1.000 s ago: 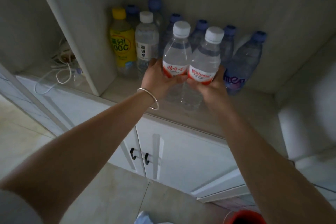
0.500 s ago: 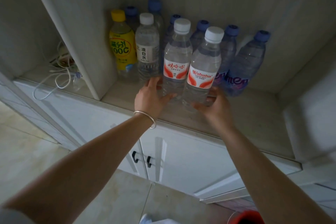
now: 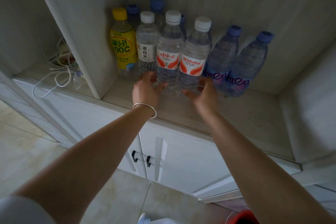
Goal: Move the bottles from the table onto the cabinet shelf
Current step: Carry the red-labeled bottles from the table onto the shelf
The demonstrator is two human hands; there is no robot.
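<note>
At 6 o'clock, nearest the camera, both forearms reach up toward the shelf [image 3: 236, 114], above the cabinet doors [image 3: 181, 154]. The left hand [image 3: 146, 88], a bangle [image 3: 145, 108] on its wrist, has loosely spread fingers at the base of the left red-label bottle [image 3: 169, 56]; its fingertips touch or nearly touch the plastic, and I cannot tell which. The right hand [image 3: 204, 92] mirrors it at the base of the right red-label bottle [image 3: 193, 60], fingers relaxed and partly curled, not clamped. Both hands look placed low to steady the 2 bottles on the shelf, so I judge this the letting-go step.

These 2 stand upright and touching, at 12 o'clock from the hands, squeezed into the front row to save room. At 10 o'clock stand a white-label bottle [image 3: 146, 45] and a yellow bottle [image 3: 123, 45]; at 2 o'clock, 2 blue bottles [image 3: 234, 60] lean back. Farther in, more blue caps [image 3: 156, 2] show against the back wall. At 9 o'clock, past the divider [image 3: 72, 23], lie tangled cables [image 3: 60, 71].

The table is out of view, so how many bottles remain is unknown.
</note>
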